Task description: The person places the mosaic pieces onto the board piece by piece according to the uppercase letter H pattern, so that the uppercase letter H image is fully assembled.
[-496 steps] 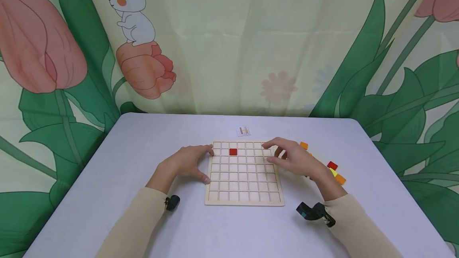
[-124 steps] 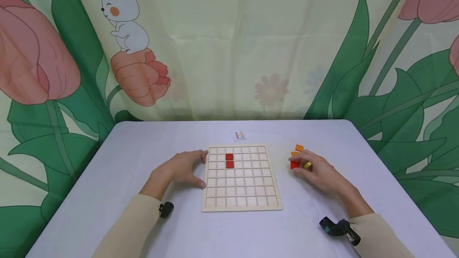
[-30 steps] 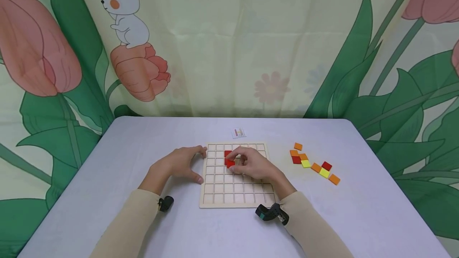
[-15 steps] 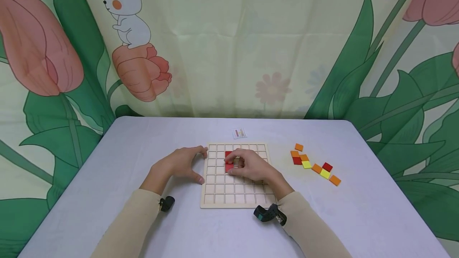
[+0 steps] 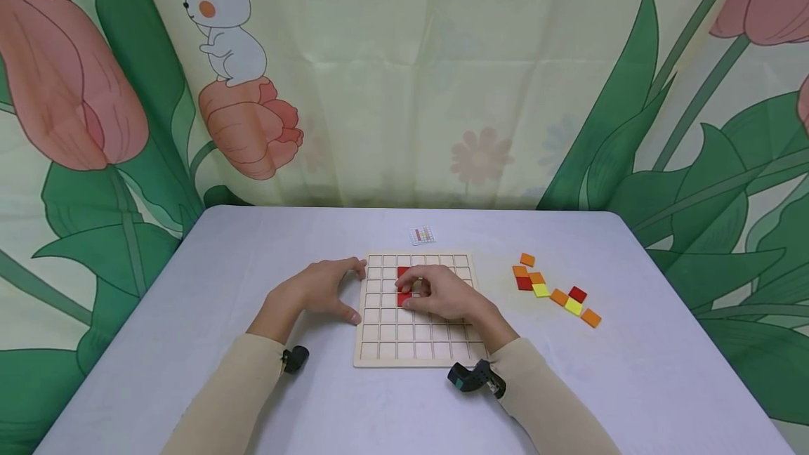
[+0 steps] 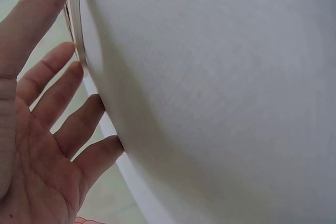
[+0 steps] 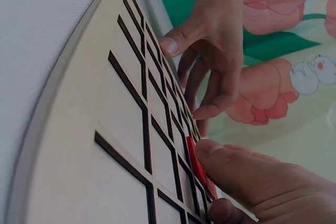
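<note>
A wooden grid board (image 5: 404, 351) lies on the table. My left hand (image 5: 319, 290) touches its left edge with thumb and fingertips spread apart; the left wrist view shows the fingers (image 6: 86, 121) loosely extended. Over the upper middle of the grid, my right hand (image 5: 445, 293) pinches a red square tile (image 5: 404, 299) at a cell. From the right wrist view, the thumb lies against this red tile (image 7: 195, 158), which stands slightly proud of the board. Another red tile (image 5: 402, 271) sits farther up the same column, partly covered by the right fingers.
Loose tiles lie right of the board: several orange ones (image 5: 559, 298), two yellow ones (image 5: 541, 290) and two red ones (image 5: 524, 284). A small printed pattern card (image 5: 422, 234) lies beyond the board's far edge. A floral curtain (image 5: 392, 90) hangs behind the table.
Earlier the board held one red tile, later two. My right hand has since brought another red tile from the loose ones and shifted it slightly nearer me. The left hand stays at the edge.
</note>
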A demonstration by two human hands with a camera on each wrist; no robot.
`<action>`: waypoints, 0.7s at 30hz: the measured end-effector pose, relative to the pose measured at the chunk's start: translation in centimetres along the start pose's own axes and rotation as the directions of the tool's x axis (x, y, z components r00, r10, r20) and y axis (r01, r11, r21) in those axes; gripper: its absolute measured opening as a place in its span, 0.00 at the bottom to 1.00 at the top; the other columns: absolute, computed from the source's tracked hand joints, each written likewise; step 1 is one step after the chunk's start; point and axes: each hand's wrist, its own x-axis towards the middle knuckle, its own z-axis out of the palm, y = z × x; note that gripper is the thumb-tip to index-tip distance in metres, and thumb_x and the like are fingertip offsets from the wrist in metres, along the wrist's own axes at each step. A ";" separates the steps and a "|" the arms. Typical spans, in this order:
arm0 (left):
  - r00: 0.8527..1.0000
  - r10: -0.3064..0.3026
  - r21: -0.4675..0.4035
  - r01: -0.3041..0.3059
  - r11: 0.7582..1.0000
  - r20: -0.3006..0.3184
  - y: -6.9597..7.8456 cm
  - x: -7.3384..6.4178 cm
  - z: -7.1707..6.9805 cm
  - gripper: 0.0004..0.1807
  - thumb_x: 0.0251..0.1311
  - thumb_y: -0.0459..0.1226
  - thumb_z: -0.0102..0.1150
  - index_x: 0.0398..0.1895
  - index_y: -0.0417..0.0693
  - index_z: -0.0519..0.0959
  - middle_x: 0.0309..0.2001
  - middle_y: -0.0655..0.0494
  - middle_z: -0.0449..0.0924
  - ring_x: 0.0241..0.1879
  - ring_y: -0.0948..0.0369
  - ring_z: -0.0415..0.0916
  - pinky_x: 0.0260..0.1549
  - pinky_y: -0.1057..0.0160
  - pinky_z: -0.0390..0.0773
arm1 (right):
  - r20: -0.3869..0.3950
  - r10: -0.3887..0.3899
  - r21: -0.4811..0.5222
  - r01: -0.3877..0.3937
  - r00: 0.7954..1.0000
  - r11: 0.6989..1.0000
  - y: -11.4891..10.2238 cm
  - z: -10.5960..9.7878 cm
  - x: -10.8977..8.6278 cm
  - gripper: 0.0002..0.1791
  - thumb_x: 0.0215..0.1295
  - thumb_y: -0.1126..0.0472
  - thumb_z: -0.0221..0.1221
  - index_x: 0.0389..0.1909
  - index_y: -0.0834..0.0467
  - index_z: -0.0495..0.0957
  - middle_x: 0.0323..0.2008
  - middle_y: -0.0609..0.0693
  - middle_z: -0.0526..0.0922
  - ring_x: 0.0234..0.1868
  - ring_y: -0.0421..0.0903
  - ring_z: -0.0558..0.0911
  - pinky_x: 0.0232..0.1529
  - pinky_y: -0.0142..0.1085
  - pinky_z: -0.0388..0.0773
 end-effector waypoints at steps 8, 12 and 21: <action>1.000 -0.002 -0.002 0.002 1.000 -0.001 0.1 0.0 0.0 0.41 0.37 0.57 0.85 0.56 0.63 0.74 0.74 0.59 0.69 0.74 0.51 0.65 0.70 0.45 0.68 | -0.019 0.031 -0.019 -0.032 0.999 0.999 -0.2 -1.1 -1.1 0.16 0.65 0.56 0.70 0.53 0.48 0.83 0.43 0.39 0.85 0.31 0.42 0.78 0.34 0.34 0.77; 1.000 -0.001 0.011 0.001 1.000 -0.005 0.2 0.0 -0.1 0.42 0.36 0.57 0.85 0.57 0.62 0.75 0.74 0.59 0.69 0.74 0.51 0.64 0.70 0.45 0.67 | -0.035 0.042 -0.040 -0.044 0.999 0.998 0.0 -1.9 -2.0 0.17 0.65 0.55 0.70 0.54 0.49 0.83 0.42 0.38 0.84 0.32 0.42 0.78 0.33 0.34 0.77; 1.000 0.016 0.005 -0.016 1.000 -0.007 0.1 -0.1 -0.1 0.43 0.35 0.58 0.85 0.57 0.64 0.74 0.75 0.61 0.68 0.75 0.52 0.64 0.71 0.45 0.67 | -0.062 0.041 -0.038 -0.044 0.997 0.998 0.9 -2.9 -3.6 0.17 0.66 0.56 0.70 0.54 0.51 0.83 0.42 0.40 0.84 0.32 0.42 0.78 0.30 0.32 0.77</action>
